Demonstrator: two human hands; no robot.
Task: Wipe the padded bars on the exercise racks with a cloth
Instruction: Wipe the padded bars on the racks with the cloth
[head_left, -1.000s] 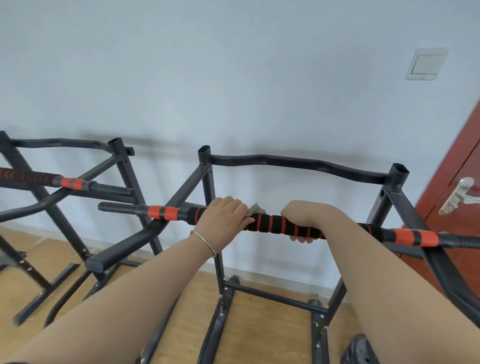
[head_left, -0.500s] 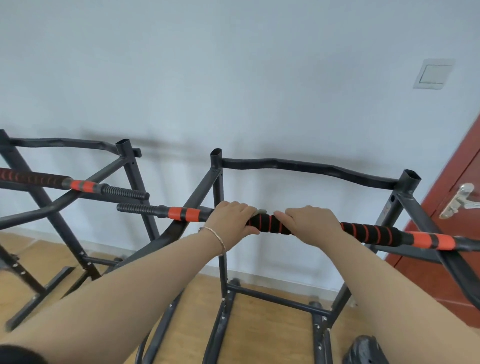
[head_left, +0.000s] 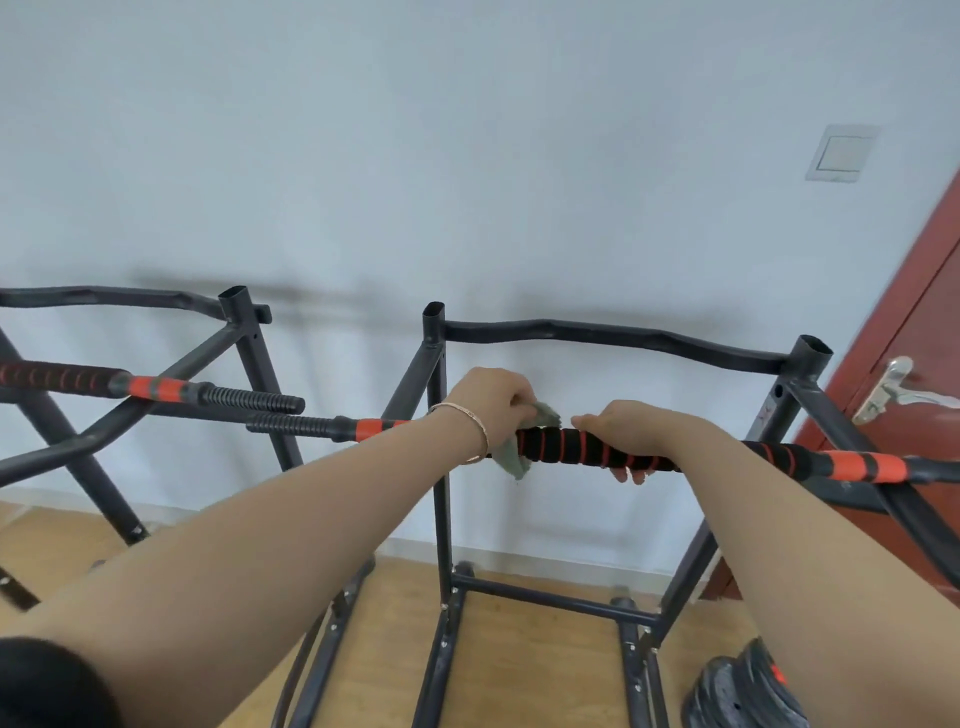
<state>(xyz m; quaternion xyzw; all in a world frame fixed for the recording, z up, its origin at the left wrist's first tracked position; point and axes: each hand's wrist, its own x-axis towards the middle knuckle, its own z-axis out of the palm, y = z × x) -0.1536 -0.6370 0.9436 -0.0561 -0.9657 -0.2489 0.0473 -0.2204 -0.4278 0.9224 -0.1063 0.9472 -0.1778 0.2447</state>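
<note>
Head view: left hand (head_left: 493, 402) grips cloth (head_left: 511, 460), mostly hidden; right hand (head_left: 628, 431) fingers (head_left: 625, 474) wrap padded bar (head_left: 566, 449), end cut off.

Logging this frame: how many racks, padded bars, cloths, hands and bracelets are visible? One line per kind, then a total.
Racks: 2 (left rack, right rack)
Padded bars: 2 (left bar, right bar)
Cloth: 1
Hands: 2 (left hand, right hand)
Bracelet: 1
Total: 8
</note>
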